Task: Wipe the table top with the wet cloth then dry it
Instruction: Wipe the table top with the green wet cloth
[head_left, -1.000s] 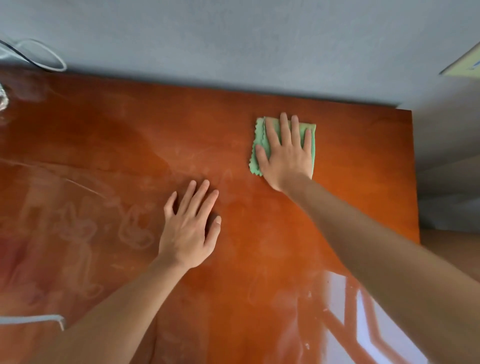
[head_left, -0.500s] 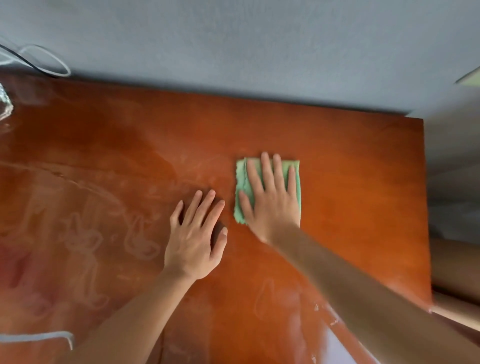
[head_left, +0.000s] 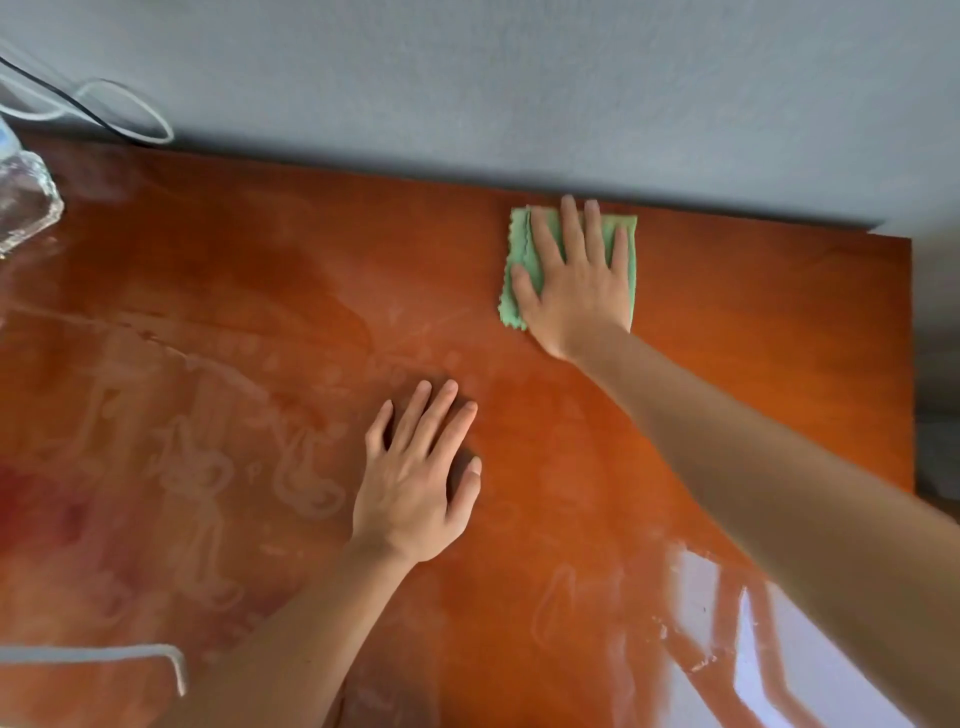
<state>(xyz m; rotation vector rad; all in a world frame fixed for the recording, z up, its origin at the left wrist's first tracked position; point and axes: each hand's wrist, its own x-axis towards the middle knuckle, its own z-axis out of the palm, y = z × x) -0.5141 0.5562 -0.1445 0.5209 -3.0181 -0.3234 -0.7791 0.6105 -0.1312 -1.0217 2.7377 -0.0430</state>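
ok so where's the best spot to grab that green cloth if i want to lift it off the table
Take the green cloth by its scalloped left edge, coming in from the left. It lies folded flat on the table top with the right hand pressed over most of it, so that exposed strip is the only free part to pinch.

I see my right hand (head_left: 574, 283) far out ahead, arm stretched nearly straight from the lower right corner, palm down, fingers long and slightly spread, thumb angled off to the left. It presses flat rather than closing into any grip. My left hand (head_left: 415, 486) lies nearer to me, also palm down with its fingers fanned and pointing up and right, thumb out to the right; its forearm comes in from the bottom edge, bare.
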